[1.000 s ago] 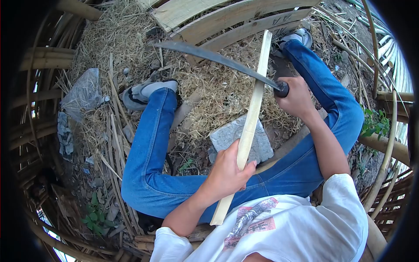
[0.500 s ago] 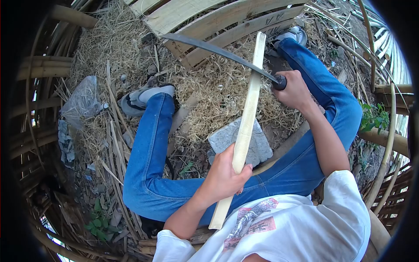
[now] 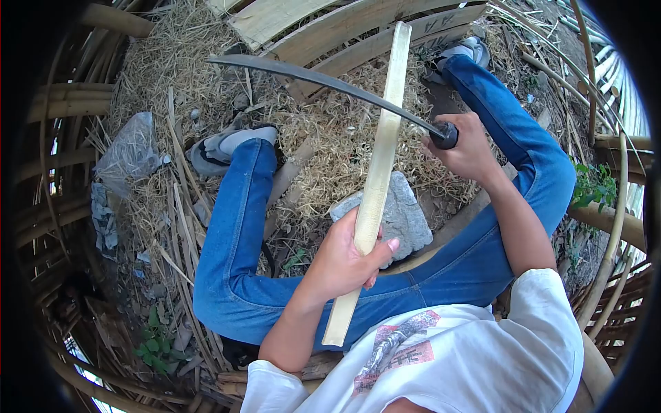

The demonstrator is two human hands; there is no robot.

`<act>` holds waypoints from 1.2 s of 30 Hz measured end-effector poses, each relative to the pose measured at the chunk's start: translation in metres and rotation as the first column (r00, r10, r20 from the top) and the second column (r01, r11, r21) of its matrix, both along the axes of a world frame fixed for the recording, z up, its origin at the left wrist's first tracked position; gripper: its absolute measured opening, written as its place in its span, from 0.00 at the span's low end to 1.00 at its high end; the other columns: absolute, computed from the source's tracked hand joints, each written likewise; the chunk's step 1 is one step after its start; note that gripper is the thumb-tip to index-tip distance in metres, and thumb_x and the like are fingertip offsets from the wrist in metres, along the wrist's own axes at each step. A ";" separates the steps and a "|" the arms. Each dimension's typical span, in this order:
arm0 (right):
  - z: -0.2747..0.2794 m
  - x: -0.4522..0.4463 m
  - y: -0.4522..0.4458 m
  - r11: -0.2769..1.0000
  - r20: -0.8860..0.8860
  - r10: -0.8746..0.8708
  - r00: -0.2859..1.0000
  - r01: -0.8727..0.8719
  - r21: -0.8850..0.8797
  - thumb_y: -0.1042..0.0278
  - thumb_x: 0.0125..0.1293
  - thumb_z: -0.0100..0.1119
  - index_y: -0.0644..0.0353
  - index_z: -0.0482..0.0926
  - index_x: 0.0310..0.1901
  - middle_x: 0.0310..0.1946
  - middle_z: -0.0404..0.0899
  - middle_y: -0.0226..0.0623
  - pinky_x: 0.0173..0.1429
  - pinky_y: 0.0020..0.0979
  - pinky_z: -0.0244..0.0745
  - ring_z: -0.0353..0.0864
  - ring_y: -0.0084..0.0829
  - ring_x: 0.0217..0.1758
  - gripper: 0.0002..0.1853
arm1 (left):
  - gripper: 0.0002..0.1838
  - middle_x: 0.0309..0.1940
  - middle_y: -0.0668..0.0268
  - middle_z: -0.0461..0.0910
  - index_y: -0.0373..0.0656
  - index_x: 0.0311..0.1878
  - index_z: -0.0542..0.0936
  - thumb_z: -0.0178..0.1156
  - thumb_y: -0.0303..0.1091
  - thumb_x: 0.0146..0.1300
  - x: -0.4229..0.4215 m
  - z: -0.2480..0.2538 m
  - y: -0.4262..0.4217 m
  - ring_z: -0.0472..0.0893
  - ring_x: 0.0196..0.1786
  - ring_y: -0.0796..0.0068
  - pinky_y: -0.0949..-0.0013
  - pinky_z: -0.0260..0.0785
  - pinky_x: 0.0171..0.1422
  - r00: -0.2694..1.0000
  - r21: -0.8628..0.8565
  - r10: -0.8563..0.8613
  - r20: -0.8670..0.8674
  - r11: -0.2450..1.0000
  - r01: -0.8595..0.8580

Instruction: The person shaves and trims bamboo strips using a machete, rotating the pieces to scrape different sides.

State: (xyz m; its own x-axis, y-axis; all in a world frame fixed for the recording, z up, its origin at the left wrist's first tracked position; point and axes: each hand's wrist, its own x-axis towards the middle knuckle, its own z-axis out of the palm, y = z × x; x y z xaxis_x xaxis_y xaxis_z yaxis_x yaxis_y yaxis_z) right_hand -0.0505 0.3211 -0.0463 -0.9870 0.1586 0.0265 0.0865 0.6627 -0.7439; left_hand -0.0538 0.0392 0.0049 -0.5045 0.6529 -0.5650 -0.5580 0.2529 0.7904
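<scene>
The strip (image 3: 380,165) is slanting above the ground (image 3: 451,189) between the person's legs (image 3: 239,206), its far end pointing toward the crate (image 3: 344,31). The left hand (image 3: 341,265) is wrapping its grip around the strip below the middle. The knife (image 3: 344,87) is crossing over the strip's upper half; whether its edge is biting, one cannot tell. The right hand (image 3: 465,148) is closing its grip around the handle (image 3: 446,135). Good control is probably depending on a shallow, even blade angle and a steady left grip, with the left fingers sitting well back from the edge, as they are doing here. Beneath, the stone (image 3: 410,213) is lying near the shavings (image 3: 323,165). The legs are spreading wide, likely giving the blade room.
</scene>
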 end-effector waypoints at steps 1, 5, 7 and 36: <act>-0.001 0.000 0.003 1.000 -0.030 -0.003 1.000 0.003 -0.005 0.69 0.53 0.67 0.68 0.78 0.24 0.15 0.71 0.47 0.29 0.39 0.68 0.69 0.41 0.17 0.11 | 0.14 0.21 0.73 0.73 0.41 0.43 0.69 0.68 0.30 0.69 -0.001 0.000 -0.001 0.73 0.15 0.86 0.78 0.66 0.15 1.000 -0.004 -0.001 -0.004 1.000 0.001; 0.001 0.001 0.006 1.000 -0.040 -0.028 0.999 0.027 -0.016 0.69 0.54 0.68 0.68 0.78 0.25 0.14 0.71 0.47 0.29 0.40 0.68 0.69 0.38 0.17 0.11 | 0.13 0.22 0.72 0.73 0.41 0.43 0.69 0.67 0.29 0.70 0.000 -0.008 0.000 0.74 0.15 0.86 0.78 0.66 0.15 0.999 -0.022 0.027 -0.036 0.999 -0.028; 0.002 0.002 0.001 0.997 -0.010 -0.031 0.999 0.030 -0.070 0.69 0.53 0.67 0.68 0.78 0.25 0.15 0.71 0.48 0.29 0.40 0.68 0.70 0.42 0.17 0.10 | 0.12 0.22 0.72 0.73 0.41 0.43 0.69 0.66 0.29 0.70 0.001 -0.006 0.002 0.74 0.15 0.86 0.78 0.65 0.15 0.997 -0.043 0.051 -0.065 0.998 -0.054; 0.004 0.006 -0.013 0.920 0.100 0.059 0.993 -0.093 0.381 0.68 0.38 0.64 0.56 0.82 0.22 0.19 0.80 0.44 0.40 0.50 0.79 0.84 0.52 0.31 0.06 | 0.16 0.24 0.50 0.81 0.33 0.45 0.77 0.69 0.36 0.67 0.012 -0.020 0.008 0.85 0.28 0.48 0.57 0.73 0.32 0.771 -0.405 -0.273 -0.576 0.914 0.020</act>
State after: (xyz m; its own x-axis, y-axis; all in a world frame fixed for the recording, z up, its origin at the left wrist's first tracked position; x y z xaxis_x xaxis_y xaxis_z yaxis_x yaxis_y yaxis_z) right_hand -0.0442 0.3077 -0.0419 -0.9969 0.0771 -0.0142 0.0759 0.9033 -0.4222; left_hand -0.0413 0.0471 -0.0149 -0.7355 0.5643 -0.3750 0.0787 0.6208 0.7800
